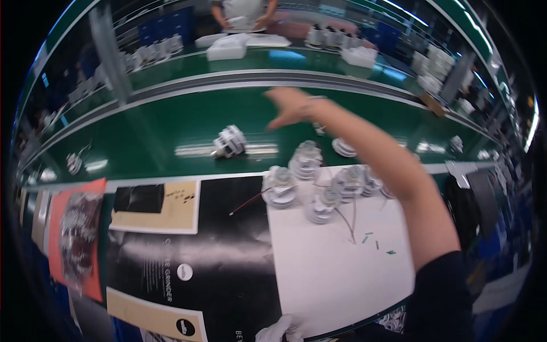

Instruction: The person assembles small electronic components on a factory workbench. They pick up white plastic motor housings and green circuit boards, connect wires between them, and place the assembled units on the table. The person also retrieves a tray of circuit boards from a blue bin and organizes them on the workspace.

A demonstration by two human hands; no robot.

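Note:
My bare right hand (292, 107) reaches over the green conveyor belt, blurred by motion. Its thumb and fingers are spread, and nothing shows between them. To its lower left, apart from it, a white ribbed motor-like part (230, 141) lies tilted on the belt. What looks like my left hand in a white glove (280, 329) rests at the lower edge of the board, mostly cut off, with its grip hidden. Several white round assemblies with clear tops stand at the board's far side, among them one assembly (280, 187) with a thin red wire and another (322, 206) with dark wires.
Small green strips (377, 245) lie on the white sheet (342, 285), beside a black printed cardboard sheet (228, 256). An orange tray (57, 245) with a clear bag stands at left. Metal rails (228, 78) cross behind the belt. Across from me, a person (244, 14) stands by white foam blocks.

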